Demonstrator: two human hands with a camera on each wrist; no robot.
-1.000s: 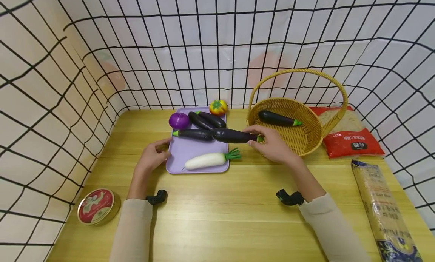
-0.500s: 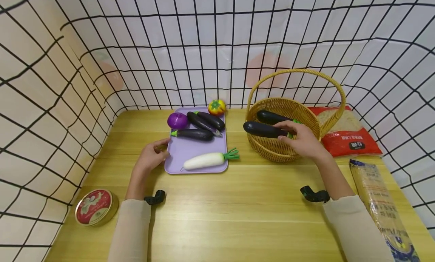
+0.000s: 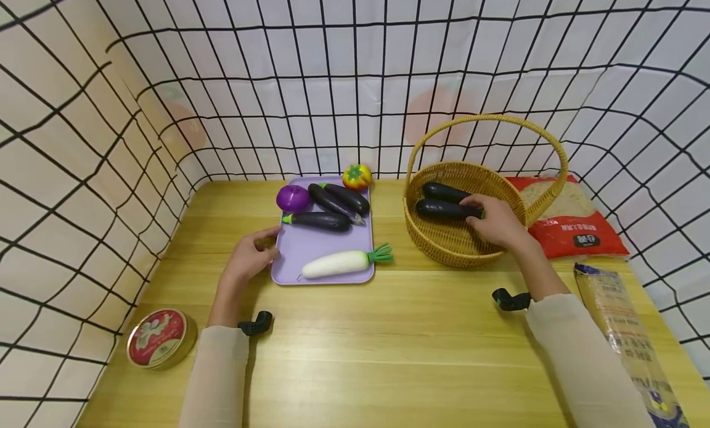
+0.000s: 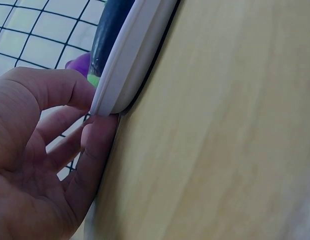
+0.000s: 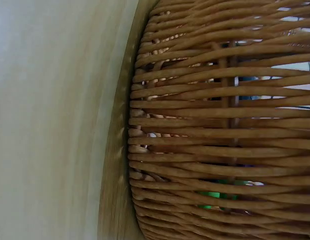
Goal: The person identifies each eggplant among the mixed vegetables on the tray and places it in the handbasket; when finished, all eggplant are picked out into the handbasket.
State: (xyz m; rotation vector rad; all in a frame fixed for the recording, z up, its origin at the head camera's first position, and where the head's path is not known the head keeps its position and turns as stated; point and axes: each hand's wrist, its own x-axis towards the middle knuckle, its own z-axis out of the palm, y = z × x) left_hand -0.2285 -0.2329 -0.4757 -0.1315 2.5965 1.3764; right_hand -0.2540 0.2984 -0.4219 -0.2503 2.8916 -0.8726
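Note:
My right hand reaches into the wicker basket and grips a dark eggplant near its green stem end. A second eggplant lies just behind it in the basket. In the right wrist view, the woven basket wall hides that hand. My left hand pinches the left rim of the purple tray; the left wrist view shows the fingers at the tray's edge. On the tray are several eggplants, a purple onion and a white radish.
A red and yellow pepper sits at the tray's back right corner. Right of the basket lie a red bag and a long clear packet. A round red tin stands front left. Black wire mesh encloses the table.
My right hand has carried the eggplant from above the tray's right edge rightward, then down into the basket beside the other one. The left hand has stayed at the tray rim.

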